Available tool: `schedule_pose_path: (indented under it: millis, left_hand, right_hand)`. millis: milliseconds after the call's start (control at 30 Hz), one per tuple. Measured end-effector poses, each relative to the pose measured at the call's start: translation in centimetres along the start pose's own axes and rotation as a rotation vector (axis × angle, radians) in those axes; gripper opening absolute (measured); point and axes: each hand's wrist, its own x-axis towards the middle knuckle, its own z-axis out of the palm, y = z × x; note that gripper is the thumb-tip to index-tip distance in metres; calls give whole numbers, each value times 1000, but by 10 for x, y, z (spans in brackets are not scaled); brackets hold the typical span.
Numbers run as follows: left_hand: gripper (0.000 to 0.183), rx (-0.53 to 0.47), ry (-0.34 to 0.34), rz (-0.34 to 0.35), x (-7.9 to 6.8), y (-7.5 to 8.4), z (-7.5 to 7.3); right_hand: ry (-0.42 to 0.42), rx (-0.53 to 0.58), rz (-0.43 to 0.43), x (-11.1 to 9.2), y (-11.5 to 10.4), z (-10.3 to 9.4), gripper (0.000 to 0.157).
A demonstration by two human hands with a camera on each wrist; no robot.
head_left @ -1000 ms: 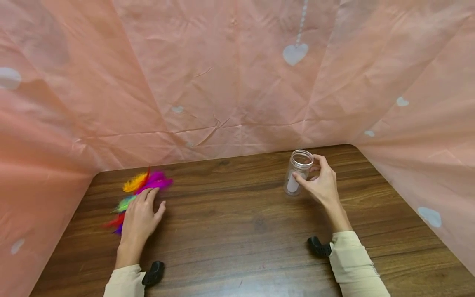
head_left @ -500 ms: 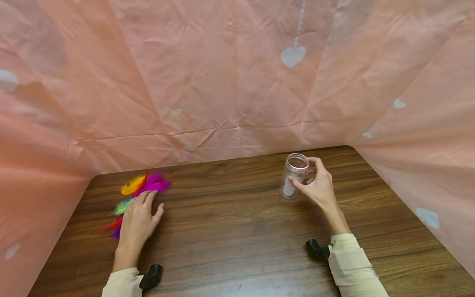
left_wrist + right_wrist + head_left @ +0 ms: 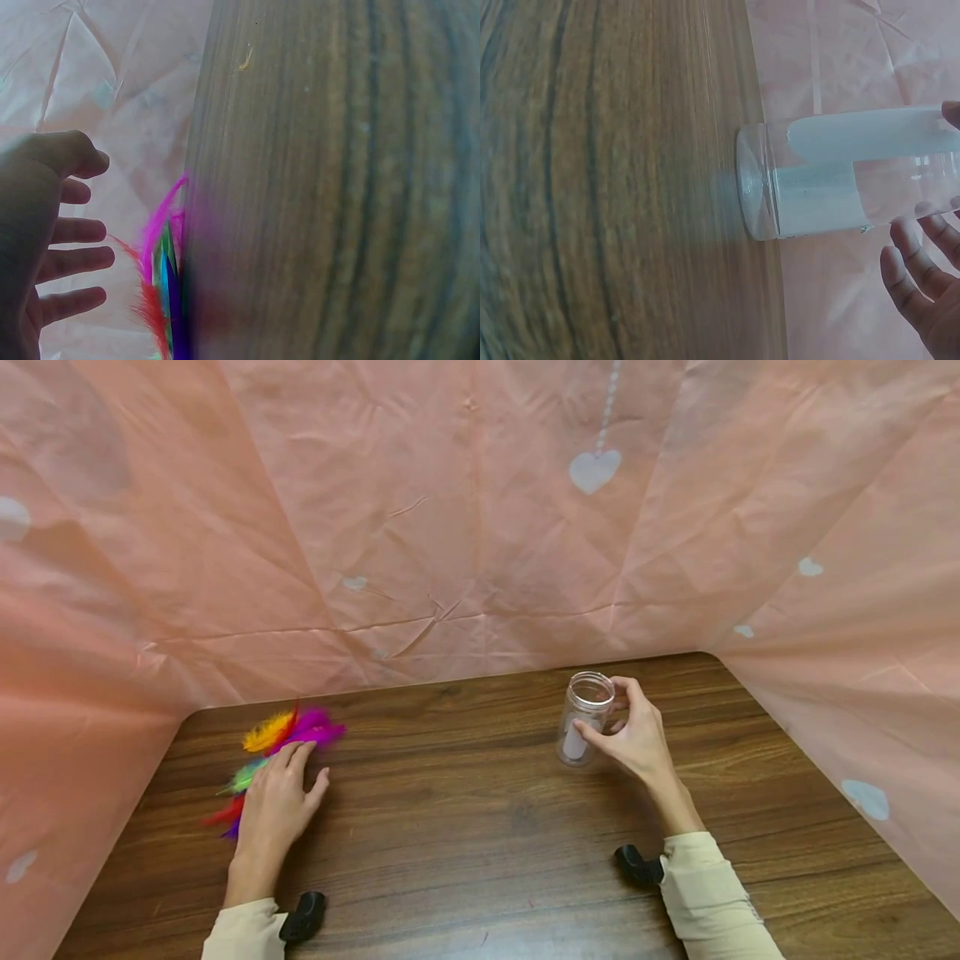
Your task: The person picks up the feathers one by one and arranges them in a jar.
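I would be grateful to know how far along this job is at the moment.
Looks done: the clear cylindrical jar, glass or plastic, has its mouth uncovered. In hand: the right hand holds that jar; the left hand is over the fluffy multicoloured feathers, gripping none. Remaining, probably: picking up those feathers, which lie on the brown wood-grain table; none shows inside the jar.

And here's your clear jar, open-mouthed and about upright, white label on its wall, pinched between thumb and fingers of your right grip; over to your left, a loose spread of feathers, magenta, orange, red, green and purple, lies on the counter, partly hidden by your left grip
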Motion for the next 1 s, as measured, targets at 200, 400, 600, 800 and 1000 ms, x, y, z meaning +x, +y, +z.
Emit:
schedule_pose_path:
  millis: [200,400,600,800,1000]
  left_hand:
    - [43,2,8,6,1,-1,-1]
    - [43,3,8,7,1,-2,-1]
    - [44,6,11,7,-1,-4,-1]
    - [44,5,23,17,-2,-6,-1]
    - [43,2,47,33,-2,-7,-2]
  right_hand:
    - [-15,-15,-17,1,0,2,66]
    - [-20,-15,-38,1,-2,5,65]
    - [-31,-2,-58,-1,-3,9,63]
    - [-44,-4,-73,-3,-6,11,63]
    - [-48,-5,-92,-3,-4,11,62]
